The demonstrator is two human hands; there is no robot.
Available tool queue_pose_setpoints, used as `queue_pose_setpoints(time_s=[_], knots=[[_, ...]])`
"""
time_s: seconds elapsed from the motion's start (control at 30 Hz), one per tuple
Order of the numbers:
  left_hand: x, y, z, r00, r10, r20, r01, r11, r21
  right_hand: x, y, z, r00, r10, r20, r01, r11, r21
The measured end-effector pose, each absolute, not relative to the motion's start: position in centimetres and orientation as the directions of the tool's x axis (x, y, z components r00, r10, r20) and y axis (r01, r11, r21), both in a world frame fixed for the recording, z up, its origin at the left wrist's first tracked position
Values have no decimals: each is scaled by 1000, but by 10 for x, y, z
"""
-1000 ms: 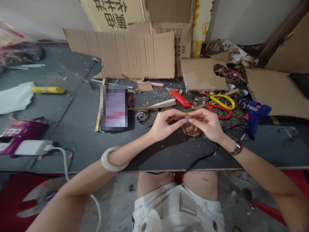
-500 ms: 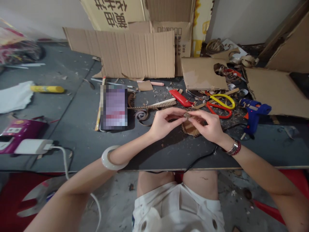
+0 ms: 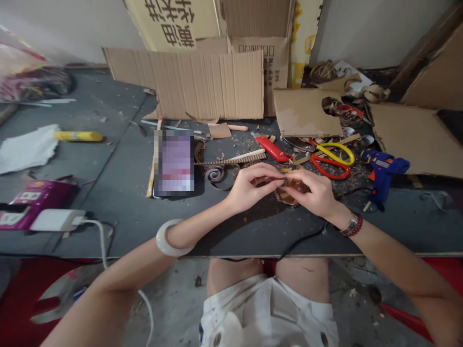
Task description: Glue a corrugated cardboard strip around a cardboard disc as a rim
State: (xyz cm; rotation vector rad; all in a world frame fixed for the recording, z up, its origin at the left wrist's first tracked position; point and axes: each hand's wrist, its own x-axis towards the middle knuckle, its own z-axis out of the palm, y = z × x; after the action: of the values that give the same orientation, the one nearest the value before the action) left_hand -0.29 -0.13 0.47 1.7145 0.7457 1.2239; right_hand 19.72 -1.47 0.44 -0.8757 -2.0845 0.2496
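You've got both hands up over the middle of the bench, curled into a tight pinch. Your left hand and your right hand meet at the fingertips, gripping a tiny cardboard bit between them (honestly too small to make out its shape from up here). Right below your hands sits a round corrugated cardboard piece, partly hidden by your right hand.

You're wearing a chunky white bangle on your left wrist and a metal watch with red beads on your right. Just left of your hands, on the dark work table, there's a coiled cardboard scroll, a toothed cardboard strip and a pixelated phone. Up and to the right you've got a red utility knife, scissors with one yellow and one red handle, and a blue hot glue gun. Big cardboard sheets stand along the back.
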Motion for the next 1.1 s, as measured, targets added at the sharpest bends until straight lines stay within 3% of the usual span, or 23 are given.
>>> queue_pose_setpoints(time_s=[0.27,0.37,0.53,0.77,1.1], knots=[[-1,-5,6,351,893,281,-114,-258,960,200,-13,2,-458,608,649,465,786,-407],[-2,-4,7,401,835,378,-26,-402,915,200,-14,3,-455,589,668,448,800,-400],[-5,-3,9,500,657,564,143,-705,695,199,-14,5,-477,528,703,410,841,-354],[-7,-4,7,564,575,593,201,-792,577,197,-12,3,-508,491,707,369,866,-337],[-6,-5,7,581,546,603,256,-826,502,197,-12,3,-503,506,700,346,861,-374]])
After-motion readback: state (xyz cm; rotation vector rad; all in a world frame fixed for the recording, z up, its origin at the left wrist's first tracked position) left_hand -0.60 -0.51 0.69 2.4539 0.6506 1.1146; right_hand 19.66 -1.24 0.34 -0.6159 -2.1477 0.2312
